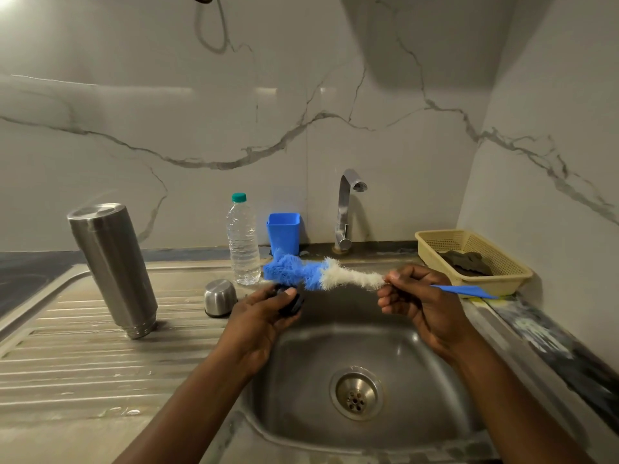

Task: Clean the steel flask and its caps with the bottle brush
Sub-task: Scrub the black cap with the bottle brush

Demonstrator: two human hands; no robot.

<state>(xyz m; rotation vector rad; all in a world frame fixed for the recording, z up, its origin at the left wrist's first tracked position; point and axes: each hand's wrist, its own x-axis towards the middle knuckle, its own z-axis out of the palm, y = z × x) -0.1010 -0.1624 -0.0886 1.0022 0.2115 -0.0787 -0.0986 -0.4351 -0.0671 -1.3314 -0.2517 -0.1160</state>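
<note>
The steel flask [112, 269] stands upside down on the ribbed drainboard at the left. A steel cap [219, 298] sits mouth-down to its right. My left hand [264, 316] grips a small black inner cap [292, 304] above the sink's left edge. My right hand [418, 301] pinches the bottle brush [318, 272] near the base of its bristles. Its blue and white bristles reach left over the black cap, and the blue handle sticks out to the right.
The steel sink [361, 356] with its drain lies below my hands. Behind it stand the tap [346, 209], a blue plastic cup [283, 232] and a clear water bottle [243, 239]. A cream basket [475, 259] holding a dark scrubber sits at the right.
</note>
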